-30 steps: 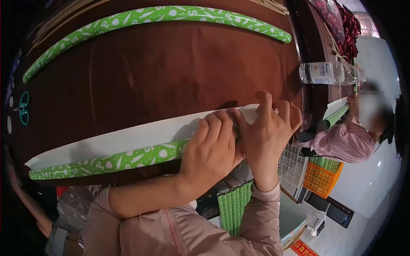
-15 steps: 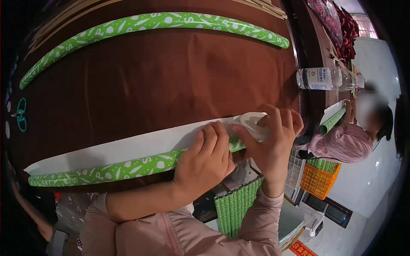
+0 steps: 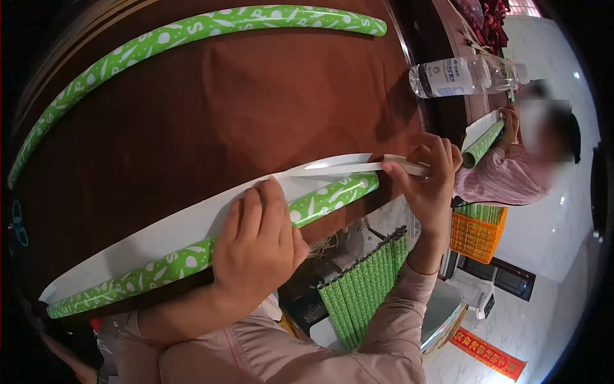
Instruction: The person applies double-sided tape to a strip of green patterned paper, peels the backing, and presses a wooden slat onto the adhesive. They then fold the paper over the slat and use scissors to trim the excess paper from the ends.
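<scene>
The green roll [image 3: 192, 256] lies along the desk's [image 3: 268, 109] near edge on its white sheet [image 3: 160, 230]; light, springy and prone to unrolling, it seems best pinned mid-length. The left hand [image 3: 256, 246] presses it, fingers curled over. The right hand [image 3: 428, 176] pinches a white strip [image 3: 345, 168]. A second roll [image 3: 192, 29] and bottle [image 3: 457, 75] lie well apart.

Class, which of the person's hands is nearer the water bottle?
Right. The right hand pinches a white strip just below the water bottle; the left hand presses the green roll, farther away.
</scene>
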The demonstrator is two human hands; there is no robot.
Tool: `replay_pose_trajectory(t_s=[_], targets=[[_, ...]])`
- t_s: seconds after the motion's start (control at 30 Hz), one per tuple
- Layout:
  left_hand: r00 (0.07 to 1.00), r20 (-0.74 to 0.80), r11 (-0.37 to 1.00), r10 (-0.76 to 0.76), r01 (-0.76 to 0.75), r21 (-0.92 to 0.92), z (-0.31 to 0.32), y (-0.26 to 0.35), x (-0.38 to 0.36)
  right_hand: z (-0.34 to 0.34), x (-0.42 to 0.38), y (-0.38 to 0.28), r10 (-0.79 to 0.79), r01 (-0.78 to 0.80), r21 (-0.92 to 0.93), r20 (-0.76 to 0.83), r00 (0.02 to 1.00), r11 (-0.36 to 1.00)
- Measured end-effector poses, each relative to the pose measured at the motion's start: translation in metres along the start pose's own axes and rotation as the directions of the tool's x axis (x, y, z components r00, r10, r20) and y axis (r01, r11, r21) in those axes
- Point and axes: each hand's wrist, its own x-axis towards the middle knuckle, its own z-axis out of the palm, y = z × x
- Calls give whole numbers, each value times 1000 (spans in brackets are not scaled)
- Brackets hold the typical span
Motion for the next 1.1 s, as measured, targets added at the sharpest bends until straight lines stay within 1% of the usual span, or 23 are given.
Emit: replay_pose_trajectory(t_s=[0.03,0.1,0.13,0.17,0.3,0.33,0.4,0.43,0.47,0.6,0.63,0.67,0.73,0.83,1.1], targets=[[1000,-5,1000,4,-4,9,0,0,0,2,-1,1,9,-9,-6,-1,1000,1000],[1000,-13,1000,13,-12,6,2,-1,-2,9,-3,2,-39,37,-20,-131,991,999],[1000,18,1000,13,-13,-1,2,0,-3,12,-4,3,-54,51,-25,-156,986,998],[999,47,1000,13,-12,-8,2,0,-3,14,-4,4,-48,45,-27,-156,987,999],[998,61,1000,10,-10,3,2,1,-3,21,-4,5,-106,87,-99,-205,973,991],[999,52,1000,10,-11,10,3,0,-3,22,-4,5,-131,106,-122,-220,967,987],[999,46,1000,10,-11,16,4,0,-2,26,-4,6,-127,101,-119,-237,963,988],[1000,19,999,13,-13,40,3,0,-1,28,-4,6,-124,97,-115,-257,958,989],[1000,-9,998,17,-16,64,3,0,0,30,-3,6,-122,95,-115,-256,959,989],[1000,-7,999,15,-15,52,3,0,-1,35,-2,7,-174,125,-180,-288,942,976],[1000,28,1000,8,-8,26,3,1,-2,35,-2,7,-202,143,-209,-297,933,967],[998,62,1000,1,-1,-1,2,1,-2,35,-2,6,-199,139,-212,-296,934,967],[998,59,1000,4,-3,-6,2,1,-2,33,0,3,-194,136,-227,-261,946,964],[998,57,1000,7,-7,1,3,1,-1,36,1,6,-220,153,-238,-289,932,959],[998,57,1000,10,-10,-1,2,1,-2,37,2,1,-231,146,-296,-279,932,944]])
